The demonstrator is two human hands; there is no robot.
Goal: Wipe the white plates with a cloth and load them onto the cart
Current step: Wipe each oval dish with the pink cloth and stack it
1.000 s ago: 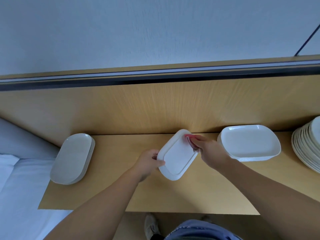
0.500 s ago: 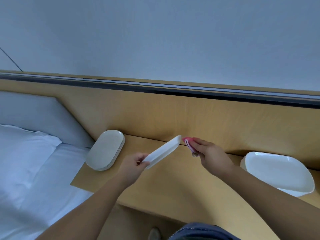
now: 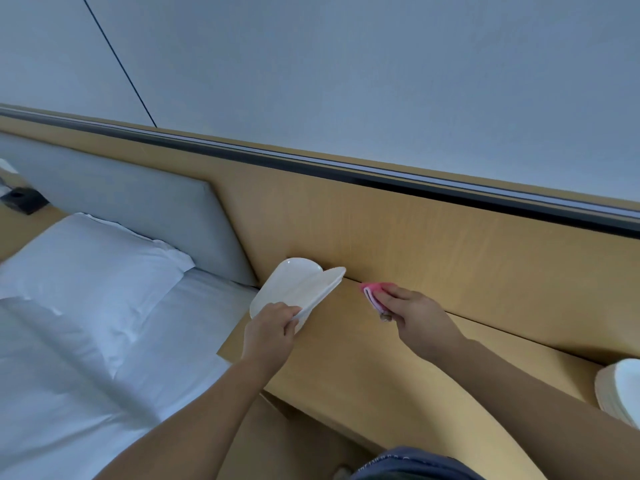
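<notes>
At the near right, on the tan wooden shelf (image 3: 346, 358), a stack of round-edged white plates (image 3: 620, 389), cut off by the frame edge. Farther in, two hands apart. Left hand (image 3: 268, 329) clamped on the near rim of a white rounded-rectangular ceramic plate (image 3: 322, 291), tilted steeply, probably to carry it over the low pile of white oval plates (image 3: 280, 285) just behind at the shelf's left end (contact between them unclear). Right hand (image 3: 417, 318) pinching a folded pink cloth (image 3: 372, 292), held clear of the plate. Bare shelf between the hands. Drop to the white-sheeted bed (image 3: 86, 341) on the left. Upright tan wooden back panel (image 3: 415, 237) closing the far side. No cart in view.
</notes>
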